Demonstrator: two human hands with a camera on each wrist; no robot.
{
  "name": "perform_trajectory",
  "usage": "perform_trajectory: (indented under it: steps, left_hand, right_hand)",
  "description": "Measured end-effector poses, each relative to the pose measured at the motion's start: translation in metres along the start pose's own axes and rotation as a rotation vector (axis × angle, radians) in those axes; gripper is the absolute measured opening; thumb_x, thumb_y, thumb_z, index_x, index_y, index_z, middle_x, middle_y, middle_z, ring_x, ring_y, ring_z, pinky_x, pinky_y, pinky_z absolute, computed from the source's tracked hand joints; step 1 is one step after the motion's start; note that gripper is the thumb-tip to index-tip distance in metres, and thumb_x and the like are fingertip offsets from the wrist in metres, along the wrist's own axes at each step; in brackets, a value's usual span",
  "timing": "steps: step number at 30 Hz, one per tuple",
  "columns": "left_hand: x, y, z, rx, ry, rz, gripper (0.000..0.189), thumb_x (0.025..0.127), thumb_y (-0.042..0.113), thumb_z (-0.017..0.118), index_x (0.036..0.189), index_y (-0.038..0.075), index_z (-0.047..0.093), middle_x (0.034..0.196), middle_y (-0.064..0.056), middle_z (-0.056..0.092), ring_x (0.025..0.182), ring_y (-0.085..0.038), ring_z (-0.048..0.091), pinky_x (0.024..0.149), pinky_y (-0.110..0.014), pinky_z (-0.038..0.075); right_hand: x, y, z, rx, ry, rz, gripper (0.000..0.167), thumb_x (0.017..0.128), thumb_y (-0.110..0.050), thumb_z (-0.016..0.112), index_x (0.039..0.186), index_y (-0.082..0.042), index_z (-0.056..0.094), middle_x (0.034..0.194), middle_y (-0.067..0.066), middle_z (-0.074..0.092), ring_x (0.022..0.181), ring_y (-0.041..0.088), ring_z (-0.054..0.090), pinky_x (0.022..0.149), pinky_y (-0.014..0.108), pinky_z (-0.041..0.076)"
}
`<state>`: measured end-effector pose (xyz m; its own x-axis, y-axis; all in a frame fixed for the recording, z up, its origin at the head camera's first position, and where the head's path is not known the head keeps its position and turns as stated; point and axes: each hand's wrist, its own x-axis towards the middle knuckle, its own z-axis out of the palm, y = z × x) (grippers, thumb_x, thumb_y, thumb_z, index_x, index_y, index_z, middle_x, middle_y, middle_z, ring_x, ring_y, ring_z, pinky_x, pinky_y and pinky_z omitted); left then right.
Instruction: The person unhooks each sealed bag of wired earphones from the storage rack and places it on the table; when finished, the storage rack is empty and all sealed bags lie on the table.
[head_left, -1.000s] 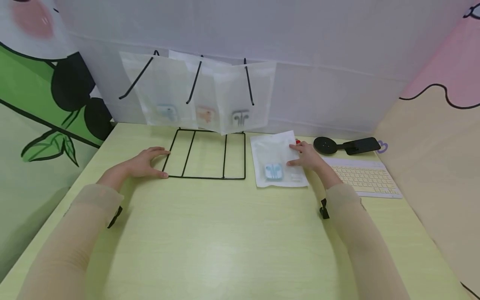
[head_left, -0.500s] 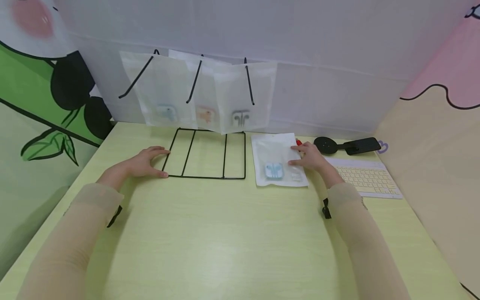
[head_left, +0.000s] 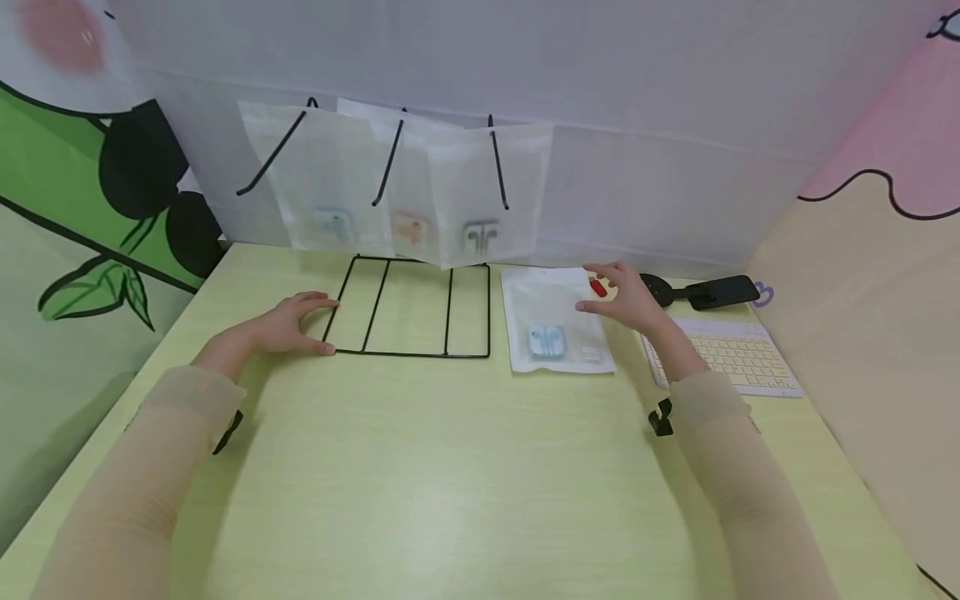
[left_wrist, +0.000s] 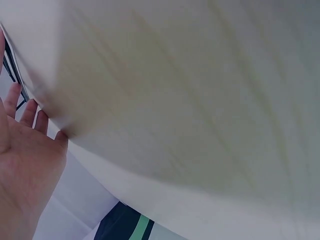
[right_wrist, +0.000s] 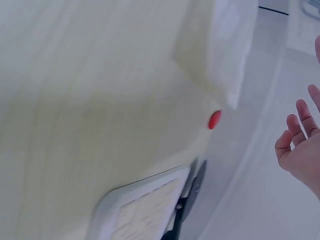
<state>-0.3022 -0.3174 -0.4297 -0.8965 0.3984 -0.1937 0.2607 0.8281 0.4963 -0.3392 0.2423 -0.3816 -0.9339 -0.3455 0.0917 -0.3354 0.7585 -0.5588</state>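
Note:
A black wire rack (head_left: 412, 354) lies on the pale table. My left hand (head_left: 288, 327) is at its left side, thumb near the front corner and fingertips at the side bar. In the left wrist view, my left hand (left_wrist: 32, 155) has its fingers extended. A white pouch (head_left: 536, 296) lies flat to the right of the rack, with blue-and-white earphones (head_left: 547, 342) showing through. My right hand (head_left: 628, 300) is at the pouch's upper right edge, thumb and fingers apart around nothing. A small red object (head_left: 597, 287) shows between thumb and fingers, lying on the table beyond them.
Three similar pouches, one of them the right-hand pouch (head_left: 487, 175), hang on black hooks above the rack. At the right lie a white keyboard (head_left: 742, 358) and a black folding stand (head_left: 723, 292) with a round disc. Fabric backdrops enclose the table's back and sides.
My right hand has come off the pouch, rising and shifting slightly right, so the red object shows more. The pouch settled flatter on the table. My left hand has stayed at the rack.

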Motion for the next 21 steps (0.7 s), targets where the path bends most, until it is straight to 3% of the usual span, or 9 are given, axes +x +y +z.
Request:
perform_trajectory:
  steps: [12,21]
  left_hand:
    - [0.000,0.001,-0.003,-0.005,-0.007,0.007,0.095,0.075,0.050,0.075,0.147,0.006,0.030,0.154,-0.023,0.011,0.138,-0.049,0.007,0.104,-0.068,0.013]
    - [0.001,-0.001,-0.001,-0.015,0.001,0.015,0.094,0.075,0.049,0.075,0.147,0.007,0.031,0.154,-0.024,0.011,0.138,-0.049,0.007,0.104,-0.069,0.013]
  right_hand:
    - [0.021,-0.058,-0.014,0.082,0.108,-0.141,0.083,0.077,-0.038,0.078,0.147,-0.026,0.035,0.147,0.006,0.031,0.117,0.030,0.041,0.090,0.050,0.040]
    - [0.051,-0.084,-0.019,0.291,0.152,-0.182,0.074,0.082,-0.024,0.075,0.145,-0.025,0.037,0.149,0.000,0.028,0.131,0.029,0.031,0.098,0.046,0.039]
